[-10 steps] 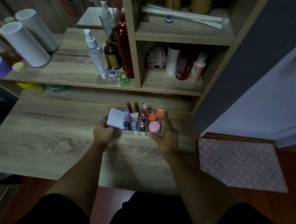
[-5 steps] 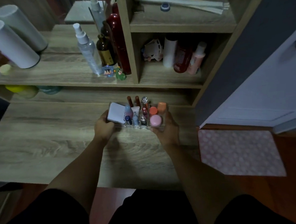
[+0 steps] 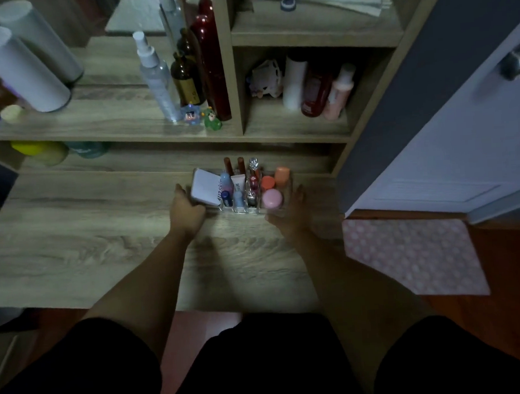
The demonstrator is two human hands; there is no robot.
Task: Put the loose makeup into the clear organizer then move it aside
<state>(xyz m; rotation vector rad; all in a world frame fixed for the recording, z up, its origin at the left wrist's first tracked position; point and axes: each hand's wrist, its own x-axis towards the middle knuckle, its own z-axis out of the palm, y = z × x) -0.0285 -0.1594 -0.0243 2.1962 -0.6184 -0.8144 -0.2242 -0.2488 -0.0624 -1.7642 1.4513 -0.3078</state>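
Observation:
The clear organizer (image 3: pixel 255 210) stands on the wooden desk (image 3: pixel 103 237), near its back right, just in front of the shelf unit. It holds a white box (image 3: pixel 205 189), a pink round jar (image 3: pixel 272 198), an orange-capped jar (image 3: pixel 267 182), small tubes and two dark red lipsticks (image 3: pixel 234 165). My left hand (image 3: pixel 186 212) grips the organizer's left end beside the white box. My right hand (image 3: pixel 291 214) wraps its right end, fingers along the far side.
The shelf above carries spray bottles (image 3: pixel 155 75), a tall red bottle (image 3: pixel 212 62), white cylinders (image 3: pixel 19 68) and two small figurines (image 3: pixel 200 116). A cubby holds more bottles (image 3: pixel 316 86). A door (image 3: pixel 461 123) and a pink dotted mat (image 3: pixel 414 257) lie to the right.
Both hands have slid the organizer a little farther back toward the shelf unit. The grip on its two ends looks the same.

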